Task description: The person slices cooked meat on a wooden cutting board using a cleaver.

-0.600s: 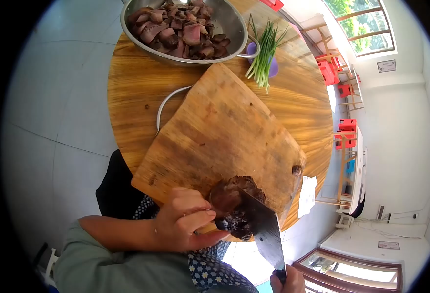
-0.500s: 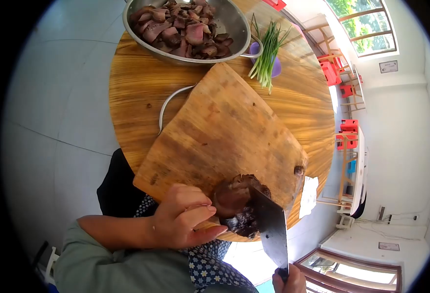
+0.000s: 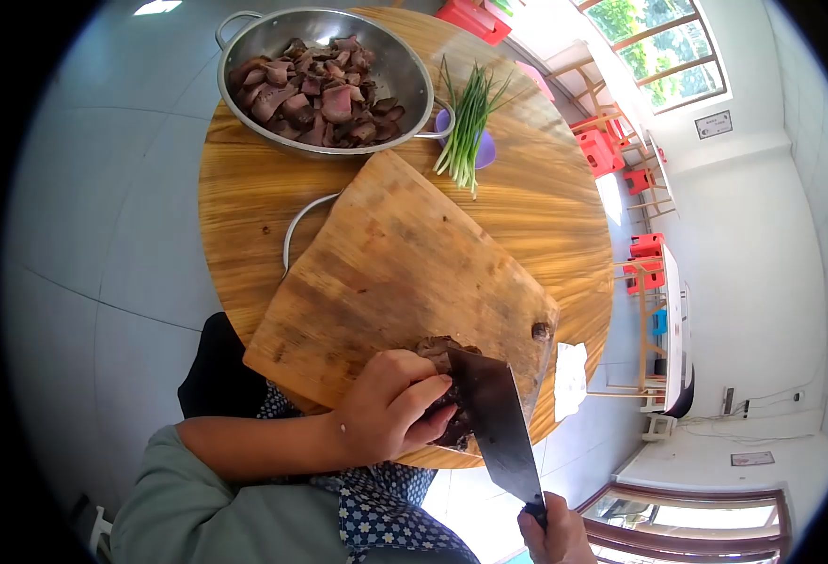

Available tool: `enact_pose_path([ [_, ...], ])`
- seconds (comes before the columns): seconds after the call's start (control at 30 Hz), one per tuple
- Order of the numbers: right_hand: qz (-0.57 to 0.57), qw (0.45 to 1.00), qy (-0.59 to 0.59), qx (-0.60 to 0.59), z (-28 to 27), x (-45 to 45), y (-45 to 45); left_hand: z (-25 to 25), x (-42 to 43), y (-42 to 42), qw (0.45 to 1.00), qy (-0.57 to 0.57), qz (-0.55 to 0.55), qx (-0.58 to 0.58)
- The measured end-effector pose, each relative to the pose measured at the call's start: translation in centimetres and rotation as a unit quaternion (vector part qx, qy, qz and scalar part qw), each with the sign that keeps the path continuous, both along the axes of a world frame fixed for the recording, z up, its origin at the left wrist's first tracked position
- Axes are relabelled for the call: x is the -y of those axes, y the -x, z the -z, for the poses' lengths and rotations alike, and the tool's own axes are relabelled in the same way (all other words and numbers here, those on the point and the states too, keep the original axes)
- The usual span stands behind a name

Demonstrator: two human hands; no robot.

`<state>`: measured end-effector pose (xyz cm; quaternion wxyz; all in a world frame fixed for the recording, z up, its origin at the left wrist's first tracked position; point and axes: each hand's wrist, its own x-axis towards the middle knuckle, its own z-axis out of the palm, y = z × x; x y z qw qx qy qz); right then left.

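My right hand (image 3: 559,532) grips the black handle of a cleaver (image 3: 497,414). Its wide blade stands at the right side of a dark brown piece of cooked meat (image 3: 436,348) near the close edge of a wooden cutting board (image 3: 395,254). With curled fingers, my left hand (image 3: 397,404) presses on the meat from the left, close to the blade, and covers much of it. How deep the edge sits in the meat I cannot tell. A small dark scrap (image 3: 540,331) lies by the board's right corner.
A steel two-handled pan (image 3: 414,80) of sliced meat stands at the far side of the round wooden table (image 3: 235,197). Beside it, green onions (image 3: 473,127) lie over a purple bowl (image 3: 486,150). White paper (image 3: 571,381) rests at the right edge. Red stools (image 3: 599,150) stand beyond.
My left hand has moved from beside the meat onto it, now hiding much of it. The cleaver is still at the meat's right side. The whole view has shifted a little.
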<state>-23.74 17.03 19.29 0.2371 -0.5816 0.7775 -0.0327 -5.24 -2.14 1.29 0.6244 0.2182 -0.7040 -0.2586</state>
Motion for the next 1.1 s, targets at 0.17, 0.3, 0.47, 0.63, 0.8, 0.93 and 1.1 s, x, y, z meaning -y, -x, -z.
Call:
enact_pose_path([
  [0.17, -0.006, 1.000, -0.023, 0.016, -0.8, 0.3, 0.5, -0.6, 0.2, 0.1, 0.999, -0.049, 0.012, -0.007],
  [0.3, 0.011, 0.997, -0.072, 0.040, -1.5, 1.4, 0.4, -0.3, 0.8, 0.0, 0.999, -0.038, 0.027, 0.007],
  [0.47, 0.002, 0.995, -0.100, 0.022, -1.4, 3.6, -0.1, -0.1, 0.7, -0.1, 0.999, -0.026, 0.034, 0.019],
  [0.63, 0.007, 0.991, -0.134, 0.002, -1.0, 7.9, -1.1, 0.4, 0.5, 0.1, 0.999, -0.034, 0.029, 0.023],
  [0.8, 0.020, 0.988, -0.152, -0.025, -1.1, 6.0, -2.1, -0.3, 0.4, 0.2, 0.999, -0.037, 0.019, 0.030],
  [0.93, 0.063, 0.979, -0.190, -0.031, -2.1, 3.9, -1.6, -0.3, 0.7, 0.3, 0.998, -0.046, 0.025, 0.022],
  [1.1, 0.090, 0.980, -0.160, 0.075, -0.1, 7.9, -0.6, 0.0, 0.8, 0.4, 0.998, -0.030, 0.038, 0.035],
])
